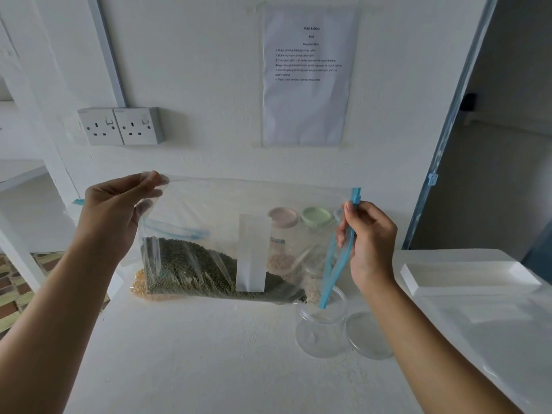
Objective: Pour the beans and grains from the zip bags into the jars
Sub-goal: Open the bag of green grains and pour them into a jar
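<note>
- I see a white wall (209, 70) with a double socket (119, 126) and a printed sheet (307, 76) taped up.
- White table (194, 354) below.
- Blue door frame (448, 130) on the right.
- Patterned floor (15, 288) on the left.

White-painted domestic work corner, fitted out as a makeshift kitchen station: a white painted counter (209, 360) meets a rough white plaster wall (203, 85) carrying a white double switched socket (119, 126) fed by pale grey surface conduit (109, 52). A printed white paper sheet headed "TASK & GOAL" (307, 85) is taped above the counter's far edge, where clear storage jars with pink and green lids (283, 218) stand. Brick-patterned floor tiles (12, 294) show beyond the left edge; a blue-framed doorway (451, 124) opens at right.
</note>
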Tool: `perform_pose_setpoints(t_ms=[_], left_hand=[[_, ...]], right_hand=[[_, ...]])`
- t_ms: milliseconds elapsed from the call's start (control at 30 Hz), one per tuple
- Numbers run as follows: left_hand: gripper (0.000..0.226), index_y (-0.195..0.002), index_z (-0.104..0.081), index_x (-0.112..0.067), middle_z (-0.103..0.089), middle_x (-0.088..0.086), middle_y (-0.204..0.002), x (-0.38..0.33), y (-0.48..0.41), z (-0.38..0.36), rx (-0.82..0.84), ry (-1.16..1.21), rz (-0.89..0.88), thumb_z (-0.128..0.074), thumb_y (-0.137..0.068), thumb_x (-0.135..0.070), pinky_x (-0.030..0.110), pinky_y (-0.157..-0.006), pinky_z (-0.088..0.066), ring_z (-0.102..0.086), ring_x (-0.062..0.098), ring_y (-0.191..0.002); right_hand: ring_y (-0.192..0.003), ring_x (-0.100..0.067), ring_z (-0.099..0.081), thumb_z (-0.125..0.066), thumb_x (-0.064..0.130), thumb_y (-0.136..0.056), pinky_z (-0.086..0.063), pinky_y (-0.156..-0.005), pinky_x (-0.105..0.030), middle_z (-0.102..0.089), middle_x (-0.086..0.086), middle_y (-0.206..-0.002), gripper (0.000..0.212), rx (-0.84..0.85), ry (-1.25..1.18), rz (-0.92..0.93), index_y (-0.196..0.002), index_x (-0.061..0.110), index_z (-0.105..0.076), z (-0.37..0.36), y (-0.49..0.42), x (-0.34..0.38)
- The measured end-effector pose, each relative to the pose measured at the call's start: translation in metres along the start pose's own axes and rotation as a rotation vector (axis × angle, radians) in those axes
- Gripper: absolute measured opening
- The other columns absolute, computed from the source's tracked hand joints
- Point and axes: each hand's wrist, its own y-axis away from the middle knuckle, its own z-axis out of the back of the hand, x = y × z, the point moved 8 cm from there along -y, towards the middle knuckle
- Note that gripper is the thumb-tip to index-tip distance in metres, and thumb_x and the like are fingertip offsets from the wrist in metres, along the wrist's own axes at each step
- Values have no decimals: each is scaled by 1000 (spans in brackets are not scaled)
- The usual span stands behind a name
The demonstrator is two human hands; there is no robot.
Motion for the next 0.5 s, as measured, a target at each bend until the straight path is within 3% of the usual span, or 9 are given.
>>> perform_pose_setpoints(t_ms=[300,500], left_hand=[[15,-76,-81,-20,-78,-8,-85,-19,-6,-12,-2,5,-17,-72,-87,-17,22,-86,-47,-65,5,-79],[7,-81,-79,-16,-78,-7,-85,-22,-11,-13,-2,-2,-17,-74,-84,-19,22,-87,-48,-65,5,-78]], right_hand=[[-49,-22,-41,-66,12,-98,-40,-56,-34,-52,-9,-60,19,-9,0,22,-83,-1,-66,-1,-2,7],[-49,-24,-40,-66,11,-98,-41,-58,-35,-51,-9,-59,19,-5,-13,25,-80,5,-68,0,-3,4]])
